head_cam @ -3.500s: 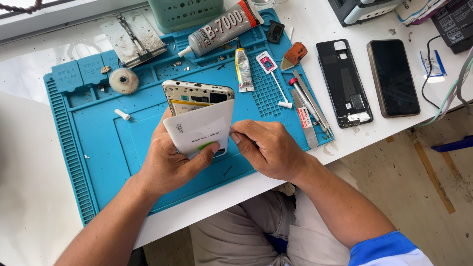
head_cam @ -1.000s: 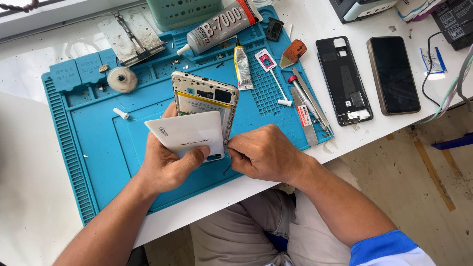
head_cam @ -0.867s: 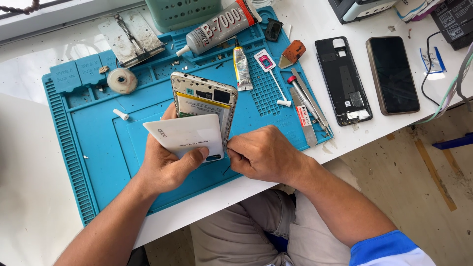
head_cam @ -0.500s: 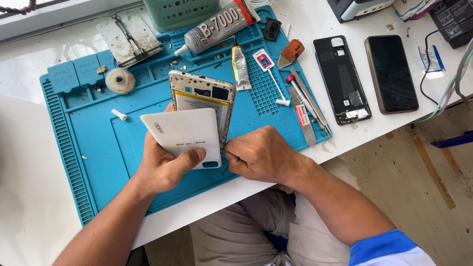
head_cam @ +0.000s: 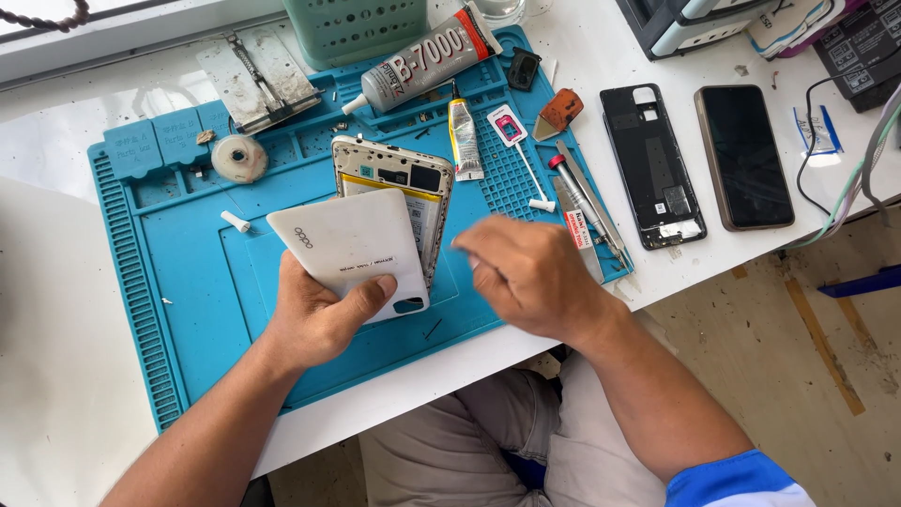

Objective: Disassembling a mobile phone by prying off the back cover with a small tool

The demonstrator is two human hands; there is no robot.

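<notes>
White back cover (head_cam: 352, 249), over opened phone (head_cam: 404, 183): mid blue mat (head_cam: 188, 310); left hand (head_cam: 319, 314) fingers clasp both. Right hand (head_cam: 530, 272), 3 o'clock, blurred, fingers loosely curled, empty. Glue tube (head_cam: 422, 66), 12 o'clock.

right hand (head_cam: 530, 277) motion-blurred, opened phone (head_cam: 399, 202) half hidden behind white back cover (head_cam: 352, 249)

Bare forearms and left hand (head_cam: 319, 319), right hand (head_cam: 535, 277) seen, ungloved. Blue sleeve with white band (head_cam: 737, 479) worn on right arm. Grey, possibly khaki, trousers (head_cam: 488, 441) worn.
</notes>
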